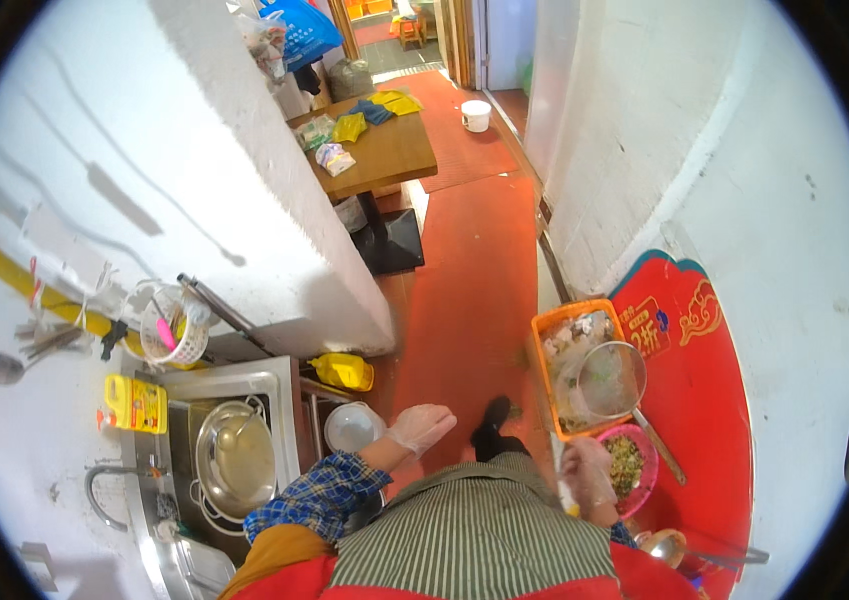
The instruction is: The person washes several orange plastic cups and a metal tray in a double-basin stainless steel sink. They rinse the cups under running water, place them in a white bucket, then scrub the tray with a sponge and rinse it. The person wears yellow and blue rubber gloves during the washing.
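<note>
My left hand point(424, 429), in a clear plastic glove, hangs above the red floor mat, right of a white bucket point(353, 427), with nothing seen in it. At the right, my gloved right hand point(588, 472) is beside a pink basket point(652, 480) of chopped food scraps; whether it holds anything is unclear, though a pale strip with a yellow end lies near its fingers. Just ahead of it stands an orange crate point(544, 375) holding wet scraps. A round strainer point(612, 380) with a long handle rests across the crate's corner.
On the left, a steel sink point(286, 420) holds a large metal bowl point(237, 465) of cloudy water, beside a yellow jug point(136, 405). Ahead are a wooden table point(394, 154), its black base and a white pail point(475, 116) on the mat. Walls flank the passage.
</note>
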Available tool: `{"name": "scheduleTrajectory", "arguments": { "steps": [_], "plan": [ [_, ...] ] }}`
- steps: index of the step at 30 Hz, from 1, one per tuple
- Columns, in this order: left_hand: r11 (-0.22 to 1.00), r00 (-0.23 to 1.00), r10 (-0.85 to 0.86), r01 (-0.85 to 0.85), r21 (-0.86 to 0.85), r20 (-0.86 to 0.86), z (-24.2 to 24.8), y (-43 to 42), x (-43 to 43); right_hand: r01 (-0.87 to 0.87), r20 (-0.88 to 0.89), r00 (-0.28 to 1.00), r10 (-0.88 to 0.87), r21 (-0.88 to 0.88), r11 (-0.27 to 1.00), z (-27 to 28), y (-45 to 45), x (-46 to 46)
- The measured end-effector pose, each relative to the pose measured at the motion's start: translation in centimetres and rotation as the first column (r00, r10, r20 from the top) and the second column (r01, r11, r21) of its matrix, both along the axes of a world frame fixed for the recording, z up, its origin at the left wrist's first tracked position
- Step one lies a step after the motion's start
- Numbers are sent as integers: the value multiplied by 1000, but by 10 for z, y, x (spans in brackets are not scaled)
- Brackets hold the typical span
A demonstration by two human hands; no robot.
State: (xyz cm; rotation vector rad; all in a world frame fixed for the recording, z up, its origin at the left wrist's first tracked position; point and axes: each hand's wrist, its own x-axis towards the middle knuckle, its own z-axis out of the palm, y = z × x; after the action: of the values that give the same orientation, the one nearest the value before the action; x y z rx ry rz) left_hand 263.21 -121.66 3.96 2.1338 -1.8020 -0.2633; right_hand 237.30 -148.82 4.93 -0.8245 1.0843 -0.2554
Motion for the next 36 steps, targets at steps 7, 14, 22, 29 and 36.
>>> {"name": "scheduleTrajectory", "arguments": {
  "steps": [7,14,22,29,36],
  "plan": [
    [810,713,586,-499,308,-384,3,-20,112,-475,-262,860,438,-101,874,1,-105,200],
    [525,399,812,-818,234,-427,24,-62,207,-728,-46,597,801,-449,517,110,-127,492],
    [340,-491,-272,-854,394,-828,2,-144,412,-764,76,519,851,-405,502,83,-132,664],
    [423,208,317,-904,-58,-925,69,-224,600,-586,-49,789,612,-357,727,44,-216,753],
    [230,-300,-638,-953,197,-709,68,-252,705,-702,-16,664,748,-361,615,10,-257,891]
  ]
}}
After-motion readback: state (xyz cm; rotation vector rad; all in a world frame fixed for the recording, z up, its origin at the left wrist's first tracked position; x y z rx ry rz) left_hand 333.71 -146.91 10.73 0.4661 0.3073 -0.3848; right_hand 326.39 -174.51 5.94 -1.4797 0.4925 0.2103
